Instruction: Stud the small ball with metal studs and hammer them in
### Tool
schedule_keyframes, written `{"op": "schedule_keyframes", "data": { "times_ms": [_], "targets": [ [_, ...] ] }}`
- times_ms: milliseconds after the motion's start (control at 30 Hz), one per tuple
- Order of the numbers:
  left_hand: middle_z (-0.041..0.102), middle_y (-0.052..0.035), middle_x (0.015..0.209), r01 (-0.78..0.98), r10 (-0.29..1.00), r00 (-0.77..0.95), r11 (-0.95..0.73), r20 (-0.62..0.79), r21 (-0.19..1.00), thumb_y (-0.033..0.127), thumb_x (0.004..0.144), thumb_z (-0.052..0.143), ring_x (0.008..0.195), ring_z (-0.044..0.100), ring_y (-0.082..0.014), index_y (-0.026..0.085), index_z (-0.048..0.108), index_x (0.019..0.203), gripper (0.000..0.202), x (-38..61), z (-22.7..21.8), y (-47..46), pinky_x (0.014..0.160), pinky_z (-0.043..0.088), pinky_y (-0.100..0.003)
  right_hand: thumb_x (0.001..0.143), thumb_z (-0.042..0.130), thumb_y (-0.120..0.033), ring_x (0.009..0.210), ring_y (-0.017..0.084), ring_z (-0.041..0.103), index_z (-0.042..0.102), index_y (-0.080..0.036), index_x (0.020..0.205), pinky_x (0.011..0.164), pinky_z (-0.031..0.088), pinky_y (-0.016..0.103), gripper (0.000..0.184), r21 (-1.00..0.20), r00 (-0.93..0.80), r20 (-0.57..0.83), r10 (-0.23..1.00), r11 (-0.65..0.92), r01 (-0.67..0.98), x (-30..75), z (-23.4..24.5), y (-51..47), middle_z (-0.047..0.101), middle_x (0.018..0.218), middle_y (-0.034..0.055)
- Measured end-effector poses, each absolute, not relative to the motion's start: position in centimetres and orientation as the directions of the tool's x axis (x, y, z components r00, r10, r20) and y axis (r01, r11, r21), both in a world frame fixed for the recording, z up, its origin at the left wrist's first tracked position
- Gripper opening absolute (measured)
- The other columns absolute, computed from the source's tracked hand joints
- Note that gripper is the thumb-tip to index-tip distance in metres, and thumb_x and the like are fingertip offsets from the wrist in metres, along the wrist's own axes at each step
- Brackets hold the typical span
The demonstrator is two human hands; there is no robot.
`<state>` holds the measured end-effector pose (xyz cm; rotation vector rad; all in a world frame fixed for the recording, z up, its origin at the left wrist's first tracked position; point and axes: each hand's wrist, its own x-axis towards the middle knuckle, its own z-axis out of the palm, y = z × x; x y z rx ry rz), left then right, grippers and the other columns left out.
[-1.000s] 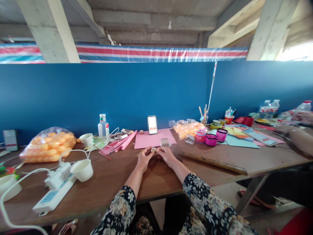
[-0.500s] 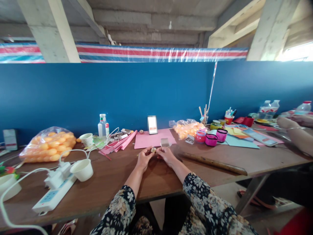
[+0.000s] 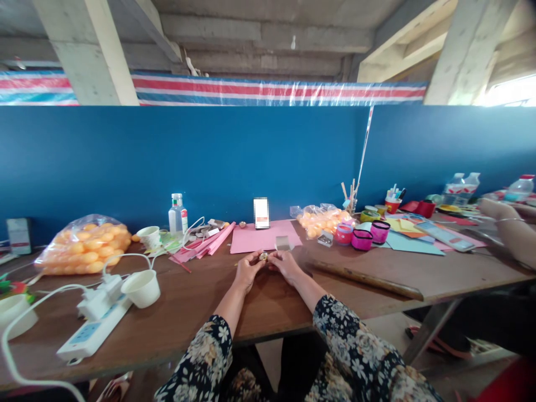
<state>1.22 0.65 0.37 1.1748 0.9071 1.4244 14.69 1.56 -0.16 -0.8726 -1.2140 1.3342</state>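
A small shiny gold-coloured round piece (image 3: 263, 257) is pinched between both hands above the brown table (image 3: 276, 307); its exact kind is too small to make out. My left hand (image 3: 248, 270) grips it from the left with thumb and fingers closed. From the right, my right hand (image 3: 285, 264) closes on it too, the fingertips of both hands nearly meeting. Just beyond the hands lies a pink paper sheet (image 3: 251, 239), with a small greyish square (image 3: 282, 243) on its near edge. A phone (image 3: 262, 213) stands upright at the sheet's back.
To the left are a power strip (image 3: 94, 329), a white paper cup (image 3: 141, 290) and a bag of orange balls (image 3: 84, 248). A wooden stick (image 3: 368, 280) lies to the right, near purple rolls (image 3: 362, 240) and coloured paper (image 3: 414, 243). Another person's hand (image 3: 498, 211) is at far right.
Both hands keep their pinch on the gold-coloured piece, almost unmoved. The whole view has shifted very slightly. The other person's hand at far right has moved a little.
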Motion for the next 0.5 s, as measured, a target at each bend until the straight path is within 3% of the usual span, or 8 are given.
{"op": "schedule_keyframes", "data": {
  "times_ms": [500],
  "targets": [
    [0.066, -0.0092, 0.096, -0.207, 0.971, 0.034, -0.225, 0.237, 0.952, 0.022, 0.053, 0.073, 0.092, 0.06, -0.0216, 0.012, 0.062, 0.097, 0.046, 1.12, -0.11, 0.88, 0.088, 0.042, -0.037, 0.054, 0.07, -0.041, 0.063, 0.014, 0.056, 0.059, -0.014, 0.068, 0.063, 0.047, 0.029, 0.032, -0.963, -0.148, 0.163, 0.975, 0.124, -0.238, 14.77, -0.33, 1.7, 0.06, 0.066, 0.0013]
  ]
}}
